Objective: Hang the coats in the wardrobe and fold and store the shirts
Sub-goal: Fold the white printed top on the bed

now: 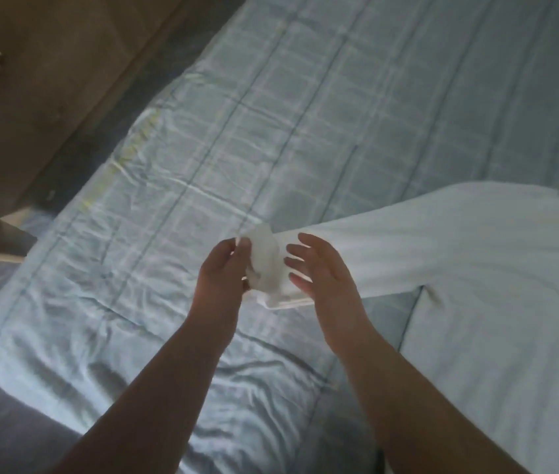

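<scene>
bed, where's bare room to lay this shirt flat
Bare quilt beyond the sleeve, out to the left edge. A smaller patch at the near corner, left of the left hand. Right side crowded: the shirt lies there.

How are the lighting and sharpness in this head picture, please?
Head view: dim and soft throughout; light glares on creases of the bed; the white shirt, its cuff pinched by the left hand beside the right hand, looks washed out; the forearms are shadowed.

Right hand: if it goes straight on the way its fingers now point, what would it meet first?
Probably the sleeve cuff of the white shirt, which the left hand pinches just ahead of the open right hand; depth is hard to judge.
</scene>
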Demonstrator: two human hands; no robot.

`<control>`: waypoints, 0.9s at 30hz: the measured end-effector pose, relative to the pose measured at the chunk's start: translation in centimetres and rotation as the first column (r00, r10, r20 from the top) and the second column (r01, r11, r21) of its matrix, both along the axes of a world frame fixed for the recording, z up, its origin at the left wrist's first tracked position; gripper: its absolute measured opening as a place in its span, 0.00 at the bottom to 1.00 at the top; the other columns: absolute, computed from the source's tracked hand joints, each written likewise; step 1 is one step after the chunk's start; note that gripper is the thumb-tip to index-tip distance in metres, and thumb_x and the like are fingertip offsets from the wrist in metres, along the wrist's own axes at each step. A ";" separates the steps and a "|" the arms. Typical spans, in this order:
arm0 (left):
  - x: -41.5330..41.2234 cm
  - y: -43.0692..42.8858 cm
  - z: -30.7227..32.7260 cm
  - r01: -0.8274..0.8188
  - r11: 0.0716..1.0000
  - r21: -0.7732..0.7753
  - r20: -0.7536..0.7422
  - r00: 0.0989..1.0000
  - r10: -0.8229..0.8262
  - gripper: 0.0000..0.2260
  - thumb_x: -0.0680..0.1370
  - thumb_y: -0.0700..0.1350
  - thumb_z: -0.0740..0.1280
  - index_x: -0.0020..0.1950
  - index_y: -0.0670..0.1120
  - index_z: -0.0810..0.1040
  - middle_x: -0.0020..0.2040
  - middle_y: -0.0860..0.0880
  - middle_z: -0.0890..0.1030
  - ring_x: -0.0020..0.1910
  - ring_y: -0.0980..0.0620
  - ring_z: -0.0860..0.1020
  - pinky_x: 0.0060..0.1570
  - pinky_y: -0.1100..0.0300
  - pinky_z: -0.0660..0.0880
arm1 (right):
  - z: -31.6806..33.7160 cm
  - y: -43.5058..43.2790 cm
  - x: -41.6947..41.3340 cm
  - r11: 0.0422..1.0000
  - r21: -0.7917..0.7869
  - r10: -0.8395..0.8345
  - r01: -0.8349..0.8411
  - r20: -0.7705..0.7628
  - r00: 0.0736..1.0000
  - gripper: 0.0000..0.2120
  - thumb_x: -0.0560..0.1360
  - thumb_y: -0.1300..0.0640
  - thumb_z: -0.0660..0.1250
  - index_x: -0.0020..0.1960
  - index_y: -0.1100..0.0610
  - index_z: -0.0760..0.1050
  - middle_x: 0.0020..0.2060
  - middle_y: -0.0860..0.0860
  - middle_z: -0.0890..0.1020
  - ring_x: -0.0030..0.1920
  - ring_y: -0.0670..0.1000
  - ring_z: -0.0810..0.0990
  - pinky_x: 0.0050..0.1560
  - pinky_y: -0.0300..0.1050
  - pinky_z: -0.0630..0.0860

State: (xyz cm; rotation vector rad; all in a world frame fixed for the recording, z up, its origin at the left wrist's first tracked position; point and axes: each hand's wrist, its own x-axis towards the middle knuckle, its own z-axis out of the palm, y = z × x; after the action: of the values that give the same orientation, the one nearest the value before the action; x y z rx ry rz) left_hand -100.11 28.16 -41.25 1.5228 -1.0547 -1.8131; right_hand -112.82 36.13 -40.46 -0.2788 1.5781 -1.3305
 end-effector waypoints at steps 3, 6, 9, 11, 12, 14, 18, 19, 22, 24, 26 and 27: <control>-5.8 2.9 1.5 0.151 0.983 0.100 -0.164 0.977 -0.133 0.22 0.77 0.66 0.60 0.49 0.51 0.85 0.48 0.46 0.86 0.43 0.49 0.83 0.45 0.55 0.79 | 1.9 2.6 -4.2 0.997 0.013 -0.081 0.081 0.304 0.949 0.24 0.73 0.38 0.66 0.64 0.51 0.78 0.59 0.50 0.83 0.61 0.52 0.81 0.58 0.52 0.79; -11.6 6.4 2.0 0.262 0.963 0.064 -0.162 0.955 -0.249 0.23 0.80 0.62 0.55 0.54 0.48 0.83 0.52 0.46 0.85 0.49 0.50 0.82 0.50 0.56 0.78 | 2.4 5.9 -9.3 0.985 0.061 -0.173 0.164 0.195 0.965 0.21 0.72 0.43 0.71 0.60 0.55 0.79 0.57 0.55 0.83 0.60 0.56 0.81 0.63 0.60 0.76; -16.1 10.2 1.4 0.410 0.878 -0.248 0.038 0.909 -0.414 0.11 0.81 0.45 0.58 0.52 0.49 0.80 0.51 0.51 0.85 0.51 0.51 0.83 0.51 0.54 0.79 | 2.6 9.7 -15.0 0.961 0.118 -0.249 0.250 -0.016 0.968 0.10 0.77 0.55 0.65 0.54 0.57 0.81 0.51 0.59 0.84 0.55 0.63 0.82 0.58 0.67 0.77; -18.8 12.4 0.9 0.510 0.681 -0.525 0.320 0.860 -0.398 0.12 0.77 0.40 0.58 0.52 0.52 0.79 0.53 0.58 0.83 0.54 0.56 0.80 0.57 0.60 0.74 | 2.7 12.5 -19.0 0.930 0.160 -0.319 0.331 -0.098 0.943 0.09 0.79 0.58 0.62 0.49 0.56 0.81 0.48 0.58 0.85 0.54 0.64 0.82 0.55 0.67 0.78; -20.3 13.6 0.5 0.550 0.546 -0.632 0.417 0.835 -0.358 0.14 0.76 0.38 0.59 0.55 0.50 0.79 0.56 0.58 0.81 0.58 0.56 0.78 0.62 0.62 0.71 | 2.7 13.8 -21.1 0.916 0.178 -0.338 0.360 -0.141 0.930 0.09 0.79 0.58 0.62 0.48 0.56 0.81 0.48 0.58 0.85 0.53 0.63 0.82 0.54 0.66 0.79; -23.9 15.8 -0.5 0.632 0.328 -0.703 0.540 0.773 -0.332 0.17 0.76 0.38 0.60 0.64 0.42 0.78 0.65 0.48 0.78 0.67 0.46 0.74 0.71 0.59 0.63 | 2.7 16.4 -25.0 0.896 0.176 -0.375 0.408 -0.193 0.907 0.10 0.79 0.56 0.62 0.47 0.57 0.81 0.47 0.58 0.84 0.53 0.62 0.82 0.52 0.66 0.79; -32.7 21.2 -1.9 0.837 0.080 -0.542 0.775 0.534 -0.336 0.25 0.83 0.51 0.51 0.79 0.45 0.63 0.79 0.40 0.62 0.79 0.39 0.57 0.74 0.38 0.56 | 2.7 21.3 -32.8 0.875 0.090 -0.445 0.476 -0.239 0.863 0.10 0.80 0.54 0.62 0.48 0.55 0.81 0.46 0.55 0.84 0.51 0.58 0.84 0.49 0.61 0.82; -35.0 22.5 -2.2 0.867 0.042 -0.497 0.809 0.480 -0.340 0.25 0.83 0.53 0.49 0.80 0.48 0.60 0.80 0.41 0.59 0.79 0.40 0.55 0.74 0.36 0.54 | 2.5 22.6 -34.7 0.865 0.066 -0.471 0.498 -0.241 0.849 0.10 0.80 0.53 0.62 0.50 0.56 0.80 0.48 0.56 0.84 0.52 0.58 0.83 0.49 0.59 0.83; -41.3 26.0 -3.3 0.917 -0.033 -0.397 0.864 0.361 -0.350 0.27 0.83 0.58 0.44 0.82 0.52 0.54 0.81 0.43 0.55 0.80 0.41 0.51 0.75 0.35 0.51 | 1.3 27.1 -40.1 0.823 0.076 -0.522 0.563 -0.291 0.802 0.15 0.80 0.50 0.62 0.60 0.58 0.78 0.54 0.56 0.82 0.55 0.56 0.82 0.50 0.53 0.83; -44.6 28.4 -4.4 0.934 -0.085 -0.347 0.887 0.298 -0.353 0.28 0.82 0.61 0.41 0.82 0.54 0.51 0.82 0.45 0.53 0.80 0.43 0.49 0.75 0.36 0.50 | -0.1 30.7 -43.2 0.787 0.105 -0.556 0.607 -0.304 0.774 0.14 0.81 0.49 0.60 0.59 0.57 0.78 0.52 0.54 0.83 0.53 0.55 0.83 0.44 0.48 0.83; -47.1 30.6 -5.7 0.937 -0.145 -0.318 0.897 0.248 -0.365 0.29 0.82 0.62 0.39 0.82 0.55 0.49 0.82 0.46 0.52 0.81 0.44 0.49 0.76 0.37 0.50 | -1.7 34.1 -45.5 0.770 0.148 -0.534 0.621 -0.384 0.753 0.14 0.81 0.50 0.59 0.55 0.57 0.79 0.47 0.54 0.84 0.49 0.56 0.84 0.46 0.51 0.83; -48.0 31.6 -6.5 0.936 -0.177 -0.305 0.903 0.225 -0.367 0.29 0.81 0.63 0.38 0.82 0.55 0.49 0.82 0.46 0.51 0.81 0.44 0.49 0.76 0.38 0.50 | -2.7 35.6 -46.5 0.771 0.184 -0.478 0.610 -0.465 0.745 0.14 0.81 0.50 0.59 0.54 0.58 0.79 0.48 0.54 0.84 0.50 0.55 0.83 0.50 0.53 0.81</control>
State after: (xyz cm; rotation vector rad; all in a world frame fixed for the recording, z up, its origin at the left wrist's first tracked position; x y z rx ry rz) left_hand -148.06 59.78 -47.70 0.4799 -3.1090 -0.5912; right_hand -159.31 71.77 -43.14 0.1691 2.3250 -1.4779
